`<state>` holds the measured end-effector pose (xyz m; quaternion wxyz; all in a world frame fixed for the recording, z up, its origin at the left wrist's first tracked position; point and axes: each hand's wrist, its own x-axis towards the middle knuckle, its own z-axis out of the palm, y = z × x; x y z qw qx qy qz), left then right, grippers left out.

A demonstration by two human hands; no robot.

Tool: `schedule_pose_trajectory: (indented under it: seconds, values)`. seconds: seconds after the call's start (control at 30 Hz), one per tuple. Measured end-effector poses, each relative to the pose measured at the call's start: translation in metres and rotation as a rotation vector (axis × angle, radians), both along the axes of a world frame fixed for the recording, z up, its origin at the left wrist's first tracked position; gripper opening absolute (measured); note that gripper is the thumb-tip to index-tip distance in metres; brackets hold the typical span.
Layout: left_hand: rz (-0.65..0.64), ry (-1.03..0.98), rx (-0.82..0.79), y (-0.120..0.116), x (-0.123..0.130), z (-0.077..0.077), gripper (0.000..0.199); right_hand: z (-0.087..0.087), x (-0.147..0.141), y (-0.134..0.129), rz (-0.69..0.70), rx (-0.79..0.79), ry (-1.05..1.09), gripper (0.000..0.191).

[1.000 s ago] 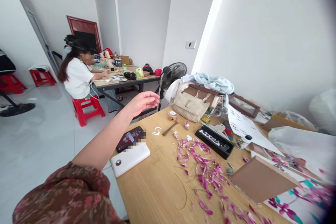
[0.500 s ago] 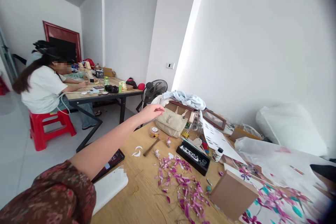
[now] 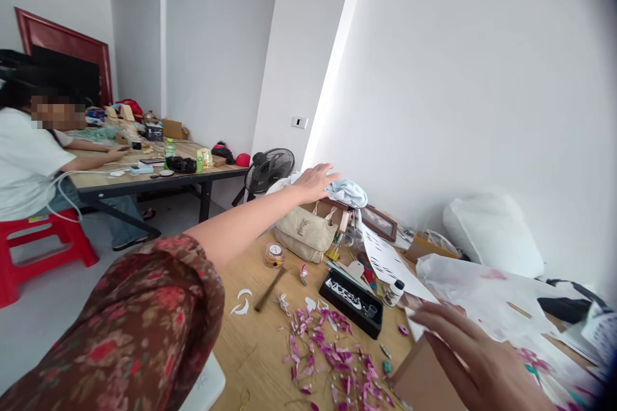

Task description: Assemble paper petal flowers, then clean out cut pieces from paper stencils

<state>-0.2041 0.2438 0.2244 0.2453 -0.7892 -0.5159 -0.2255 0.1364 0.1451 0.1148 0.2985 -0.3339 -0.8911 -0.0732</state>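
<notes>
From the head view, your left hand lay with fingers spread flat on the pale blue cloth above the beige handbag, not yet gripping it. Your right hand rested open-fingered on the cardboard box, grasping nothing.

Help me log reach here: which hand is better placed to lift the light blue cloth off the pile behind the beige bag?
Left. The left hand already rests on the light blue cloth above the beige bag. The right hand lies near the camera, on the brown board.
</notes>
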Motion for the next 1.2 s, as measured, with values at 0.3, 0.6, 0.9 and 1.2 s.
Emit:
schedule_pose_trajectory:
  seconds: [0.3,0.6,0.9,1.2]
  values:
    - [0.062,0.069,-0.256,0.067,0.013,-0.004,0.079,0.087,-0.106,0.109,-0.278,0.037,-0.460,0.037]
    - [0.135,-0.012,-0.357,0.127,0.026,-0.013,0.072,0.090,-0.140,0.182,-0.430,-0.054,-0.473,0.035]
    - [0.066,-0.186,-0.459,0.168,0.014,-0.022,0.070,0.064,-0.169,0.220,-0.438,-0.102,-0.494,0.038]
    - [0.039,-0.590,-0.301,0.193,0.001,-0.022,0.029,0.041,-0.190,0.242,-0.551,-0.101,-0.422,0.031]
